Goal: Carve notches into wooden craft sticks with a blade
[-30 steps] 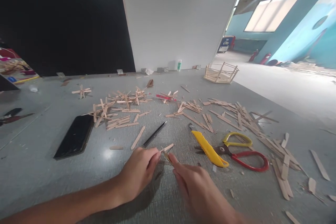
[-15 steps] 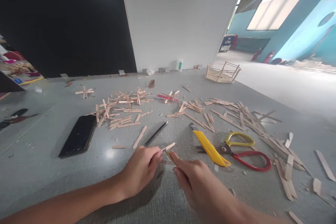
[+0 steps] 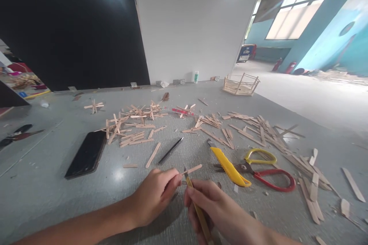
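On the grey floor (image 3: pixel 51 183), the left hand (image 3: pixel 153 195) pinches one end of a short, flat, pale wooden craft stick (image 3: pixel 192 169) between thumb and fingertips. The right hand (image 3: pixel 214 206) grips a slim yellowish craft knife (image 3: pixel 198 208), its tip touching that stick.

Just right of the stick lies a yellow plastic utility knife (image 3: pixel 229 167), with red-and-yellow-handled scissors (image 3: pixel 263 170) touching its far side. Beyond the stick lies a thin black pen (image 3: pixel 170 150); further left of it, a black smartphone (image 3: pixel 86 154) lies face up. Loose pale wooden sticks (image 3: pixel 258 132) are scattered beyond and right of the stick. Far behind them, a small wooden stick-built frame (image 3: pixel 240 84) stands.
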`<action>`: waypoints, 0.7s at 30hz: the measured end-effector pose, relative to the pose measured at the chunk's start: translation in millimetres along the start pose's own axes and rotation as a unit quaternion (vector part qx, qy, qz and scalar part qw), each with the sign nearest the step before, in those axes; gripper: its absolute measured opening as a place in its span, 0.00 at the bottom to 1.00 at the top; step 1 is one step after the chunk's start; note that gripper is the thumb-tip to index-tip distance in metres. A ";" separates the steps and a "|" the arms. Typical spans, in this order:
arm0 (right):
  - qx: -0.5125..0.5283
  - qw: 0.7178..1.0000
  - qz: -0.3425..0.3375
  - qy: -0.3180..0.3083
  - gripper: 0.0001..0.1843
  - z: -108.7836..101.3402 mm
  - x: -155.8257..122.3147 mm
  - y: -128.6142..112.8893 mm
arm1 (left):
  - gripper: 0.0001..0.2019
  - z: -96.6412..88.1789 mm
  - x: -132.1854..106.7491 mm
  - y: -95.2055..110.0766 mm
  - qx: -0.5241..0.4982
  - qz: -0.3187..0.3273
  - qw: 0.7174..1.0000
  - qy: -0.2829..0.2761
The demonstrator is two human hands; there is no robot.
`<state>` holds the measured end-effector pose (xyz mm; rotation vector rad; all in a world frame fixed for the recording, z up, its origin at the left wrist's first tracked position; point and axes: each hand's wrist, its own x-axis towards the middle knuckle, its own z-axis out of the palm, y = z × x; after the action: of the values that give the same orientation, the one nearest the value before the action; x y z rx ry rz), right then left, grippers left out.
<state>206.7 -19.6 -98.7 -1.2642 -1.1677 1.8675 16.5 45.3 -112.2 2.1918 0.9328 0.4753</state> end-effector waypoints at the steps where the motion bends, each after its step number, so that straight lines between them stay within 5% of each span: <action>1: 0.000 1.000 0.001 -0.004 0.16 -1.0 0.3 0.5 | 0.22 0.1 -0.3 -0.1 0.000 0.002 1.000 0.001; 12: -0.129 0.988 0.042 0.074 0.13 15.7 -15.6 11.2 | 0.21 6.9 -1.1 -6.9 -0.008 -0.027 0.998 0.055; 16: -0.081 0.986 0.045 0.140 0.14 6.4 -16.9 1.2 | 0.22 3.6 3.1 -7.8 -0.068 -0.074 0.991 0.090; 21: -0.099 0.984 -0.022 0.144 0.21 -13.3 -9.1 3.4 | 0.25 -11.7 3.6 5.9 -0.156 -0.120 0.975 0.099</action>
<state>222.4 -24.2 -100.2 -1.5452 -1.2329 1.5026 15.2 50.5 -99.6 1.7463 1.1302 0.6819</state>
